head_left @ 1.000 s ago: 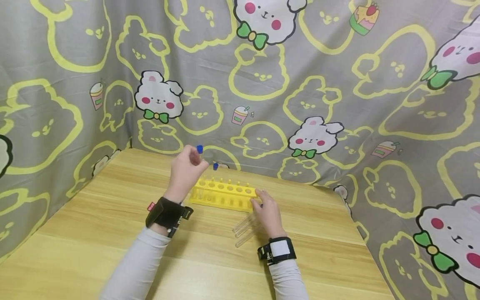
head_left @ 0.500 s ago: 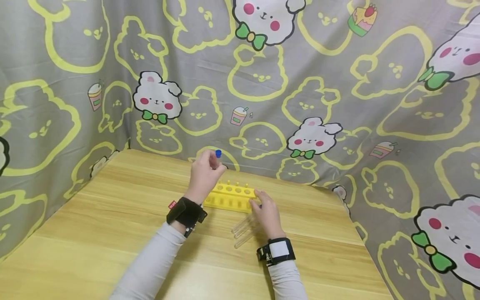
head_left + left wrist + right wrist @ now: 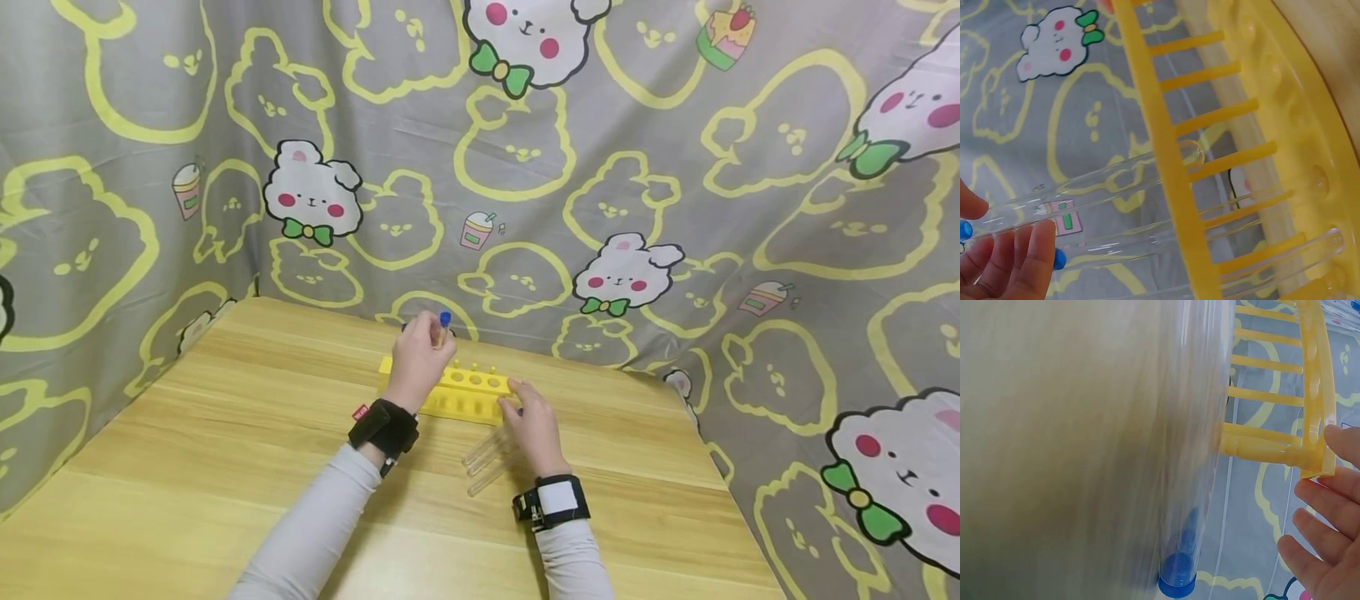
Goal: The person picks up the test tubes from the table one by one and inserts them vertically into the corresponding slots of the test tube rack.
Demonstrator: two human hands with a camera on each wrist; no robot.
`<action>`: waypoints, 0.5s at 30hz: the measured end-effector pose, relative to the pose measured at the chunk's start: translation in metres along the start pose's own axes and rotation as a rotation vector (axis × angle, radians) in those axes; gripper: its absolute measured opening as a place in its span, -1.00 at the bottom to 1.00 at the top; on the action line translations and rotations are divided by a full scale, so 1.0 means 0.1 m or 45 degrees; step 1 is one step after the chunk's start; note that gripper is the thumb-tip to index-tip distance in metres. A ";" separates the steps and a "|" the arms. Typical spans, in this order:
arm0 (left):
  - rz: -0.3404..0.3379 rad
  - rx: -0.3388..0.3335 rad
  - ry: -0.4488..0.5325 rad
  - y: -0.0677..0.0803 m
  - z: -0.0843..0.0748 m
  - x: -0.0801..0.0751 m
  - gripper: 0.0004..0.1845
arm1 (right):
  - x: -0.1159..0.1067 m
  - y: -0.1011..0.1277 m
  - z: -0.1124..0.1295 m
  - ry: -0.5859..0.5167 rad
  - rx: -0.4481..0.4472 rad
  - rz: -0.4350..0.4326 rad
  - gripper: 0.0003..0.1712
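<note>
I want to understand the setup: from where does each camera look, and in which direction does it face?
Head: above, facing forward and down at the table; both forearms, left hand, right hand.
Left wrist: beside the yellow rack, facing the curtain; fingertips pinch a capped tube.
Right wrist: low along the table; fingers at the rack's end.
All share the rack.

A rack (image 3: 471,392) stands on the tabletop (image 3: 225,433) toward its far edge, just before the curtain (image 3: 525,167) that hangs behind and along both sides. The left hand (image 3: 420,360) is over the rack's left half, holding a capped tube (image 3: 443,327) whose lower end passes through the rack's top plate. The right hand (image 3: 534,422) rests at the rack's right end. Loose tubes (image 3: 486,461) lie on the tabletop before the rack, just left of the right hand
</note>
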State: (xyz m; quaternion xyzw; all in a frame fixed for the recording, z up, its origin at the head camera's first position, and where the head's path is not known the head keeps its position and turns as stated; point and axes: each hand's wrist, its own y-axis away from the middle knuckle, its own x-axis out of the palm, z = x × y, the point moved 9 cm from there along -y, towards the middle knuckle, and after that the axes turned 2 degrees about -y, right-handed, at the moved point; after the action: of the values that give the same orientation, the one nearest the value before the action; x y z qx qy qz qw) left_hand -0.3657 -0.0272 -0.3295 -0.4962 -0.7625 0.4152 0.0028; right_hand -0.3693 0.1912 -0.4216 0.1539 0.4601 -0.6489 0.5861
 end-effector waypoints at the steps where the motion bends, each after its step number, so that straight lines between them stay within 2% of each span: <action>1: 0.005 -0.001 -0.011 0.01 0.00 0.01 -0.83 | 0.00 0.00 0.00 -0.001 0.001 0.002 -0.48; 15: 0.045 -0.028 -0.057 0.11 0.09 0.14 -0.81 | -0.01 -0.01 -0.01 -0.002 0.030 0.021 -0.48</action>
State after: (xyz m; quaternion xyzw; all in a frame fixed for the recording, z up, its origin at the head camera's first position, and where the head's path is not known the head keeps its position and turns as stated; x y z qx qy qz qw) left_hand -0.3684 -0.0205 -0.3477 -0.5000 -0.7580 0.4180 -0.0270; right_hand -0.3699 0.1922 -0.4209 0.1642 0.4508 -0.6494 0.5900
